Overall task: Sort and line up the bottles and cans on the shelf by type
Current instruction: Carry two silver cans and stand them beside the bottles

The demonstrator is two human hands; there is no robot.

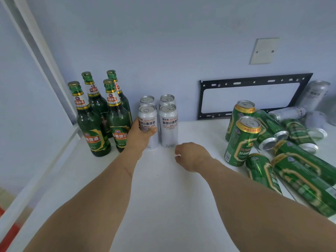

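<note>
**Sorting cans on a white shelf, left hand on a silver can**

Reaching toward 11 o'clock, the left hand (pixel 141 136) wraps its grip around the front-left silver can (pixel 147 119), thumb across the label and fingers hidden behind it. That can stands upright in a tight block of four silver cans (pixel 168 122), two in front and two behind, touching or nearly touching each other. Just beside them at 10 o'clock stand four green bottles (pixel 91 124), also two by two, close to the shelf's left edge where a white frame (pixel 45 73) runs up the wall.

The right hand (pixel 190 156) hovers near 12 o'clock over bare shelf (pixel 163 197), its grip loosely curled and holding nothing, just in front of the silver block's right-hand can.

At 2 o'clock two green cans (pixel 241 140) stand upright, one behind the other. Around them to the right lies a heap of toppled green cans (pixel 300 170) and several silver cans on their sides (pixel 289 112), reaching the shelf's right side and the frame's edge. One more silver can (pixel 316 95) leans against the wall at the far right.

Between the silver block and the standing green cans a wide strip of open shelf runs from the back wall to the near edge. A black metal bracket (pixel 254 96) sits on the wall behind that gap, below a blank wall plate (pixel 263 50).
</note>
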